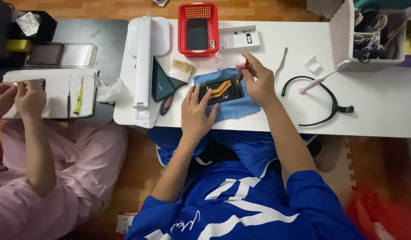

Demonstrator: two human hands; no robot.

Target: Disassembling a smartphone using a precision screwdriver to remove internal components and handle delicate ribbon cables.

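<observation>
Fingertips of right hand [257, 80] pinched on a thin red-tipped tool, too blurred to name, poised at the right end of opened phone [219, 90]. Left hand [195, 106] fingers spread, pressing the phone's left end flat onto blue cloth [234, 104] near the front edge of white table [383, 106]. Orange flex cable exposed across the phone's inside: likely to tear or crease under a slipped tip. Cloth prone to sliding toward the edge under a hard push. Brush [182, 71] and red basket [198, 29] just behind, apart. Co-worker's hands [18, 95] busy at far left.
</observation>
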